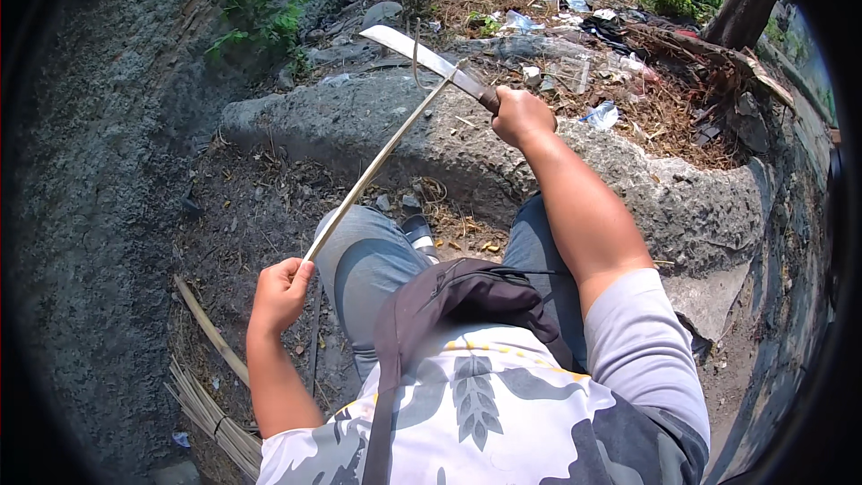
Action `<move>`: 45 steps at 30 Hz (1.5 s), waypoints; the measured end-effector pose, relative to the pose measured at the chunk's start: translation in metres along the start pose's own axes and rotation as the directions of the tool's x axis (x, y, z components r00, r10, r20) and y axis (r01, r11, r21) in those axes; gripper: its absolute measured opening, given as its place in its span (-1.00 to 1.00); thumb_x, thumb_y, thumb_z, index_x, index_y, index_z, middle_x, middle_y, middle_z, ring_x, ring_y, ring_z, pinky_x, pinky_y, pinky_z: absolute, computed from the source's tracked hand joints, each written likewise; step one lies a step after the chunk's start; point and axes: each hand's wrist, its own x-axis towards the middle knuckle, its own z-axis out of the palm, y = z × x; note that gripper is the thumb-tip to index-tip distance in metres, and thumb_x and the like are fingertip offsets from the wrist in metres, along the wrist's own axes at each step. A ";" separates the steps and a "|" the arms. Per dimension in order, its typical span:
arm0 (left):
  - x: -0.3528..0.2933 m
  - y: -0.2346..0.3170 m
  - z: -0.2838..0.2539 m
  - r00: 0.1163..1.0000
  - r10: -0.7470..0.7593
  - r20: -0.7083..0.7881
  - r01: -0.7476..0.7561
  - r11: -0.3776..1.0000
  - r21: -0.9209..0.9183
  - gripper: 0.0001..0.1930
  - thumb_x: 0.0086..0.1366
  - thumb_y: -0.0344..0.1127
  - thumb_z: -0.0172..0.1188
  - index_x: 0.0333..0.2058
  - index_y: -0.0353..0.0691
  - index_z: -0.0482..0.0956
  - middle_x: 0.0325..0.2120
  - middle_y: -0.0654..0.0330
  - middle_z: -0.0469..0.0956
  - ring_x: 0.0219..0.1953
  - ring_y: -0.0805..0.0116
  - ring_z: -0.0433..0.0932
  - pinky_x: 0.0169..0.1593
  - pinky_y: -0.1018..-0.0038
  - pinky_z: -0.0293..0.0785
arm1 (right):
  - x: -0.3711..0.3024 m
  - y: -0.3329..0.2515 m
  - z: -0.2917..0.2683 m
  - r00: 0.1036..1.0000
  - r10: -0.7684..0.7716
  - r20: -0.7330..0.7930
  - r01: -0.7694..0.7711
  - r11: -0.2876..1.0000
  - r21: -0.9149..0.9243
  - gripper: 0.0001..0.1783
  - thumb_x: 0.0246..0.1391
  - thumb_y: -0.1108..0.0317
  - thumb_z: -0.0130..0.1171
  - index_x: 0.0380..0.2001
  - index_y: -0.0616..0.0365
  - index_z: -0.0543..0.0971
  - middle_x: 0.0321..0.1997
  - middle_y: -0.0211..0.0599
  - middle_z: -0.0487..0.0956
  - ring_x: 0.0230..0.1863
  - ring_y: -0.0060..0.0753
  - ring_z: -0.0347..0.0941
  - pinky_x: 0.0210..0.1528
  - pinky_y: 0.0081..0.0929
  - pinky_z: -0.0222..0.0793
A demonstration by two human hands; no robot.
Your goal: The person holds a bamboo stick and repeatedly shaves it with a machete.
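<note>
Beside a rough grey wall (108,171), a person (530,395) held a pale strip (384,162) up to a long knife (435,61).

A stone ledge (646,198) ran across in front of the person, with scattered litter (521,22) beyond it. On the ground at lower left lay a bundle of thin sticks (211,418), a thicker, curved stick (213,328) near it. The strip slanted up and rightward past the left knee (364,242), its far end meeting the knife close to the handle (489,100). The knife reached out over the ledge, tip pointing left. The left hand's (280,292) thumb and fingers were pinched on the strip's near end; the right hand's (523,117) fingers were clamped around the handle. A thin, curved sliver (416,54) crossed the blade nearer its tip.
</note>
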 end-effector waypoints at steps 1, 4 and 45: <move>0.006 0.003 -0.004 1.000 -0.023 0.011 0.023 1.000 0.006 -0.65 0.52 -0.14 0.21 -0.34 -0.34 0.65 -0.66 0.48 0.36 -0.57 0.67 0.22 -0.52 0.52 0.15 | -0.001 -0.007 0.001 1.000 0.012 0.015 -0.012 1.000 0.003 -0.70 0.14 0.29 0.17 -0.04 -0.04 0.63 -0.06 -0.09 0.72 0.02 0.00 0.67 0.04 -0.02 0.58; 0.009 -0.012 0.003 1.000 0.005 -0.005 -0.005 0.999 0.040 -0.65 0.53 -0.14 0.19 -0.34 -0.34 0.64 -0.66 0.45 0.36 -0.57 0.65 0.22 -0.52 0.50 0.16 | 0.000 0.003 0.009 0.980 -0.129 0.151 0.098 0.976 0.194 -0.65 0.01 0.29 0.23 -0.08 0.06 0.65 -0.15 -0.05 0.72 -0.04 0.00 0.67 0.02 -0.13 0.55; 0.009 -0.024 0.005 0.999 0.045 -0.019 -0.044 0.997 0.066 -0.76 0.53 -0.26 0.17 -0.26 -0.34 0.61 -0.64 0.45 0.35 -0.56 0.64 0.24 -0.51 0.51 0.18 | -0.022 -0.019 -0.002 0.864 -0.399 0.307 0.364 0.917 0.167 -0.68 -0.05 0.36 0.25 -0.15 -0.07 0.67 -0.13 -0.08 0.71 0.02 0.05 0.63 0.06 -0.02 0.53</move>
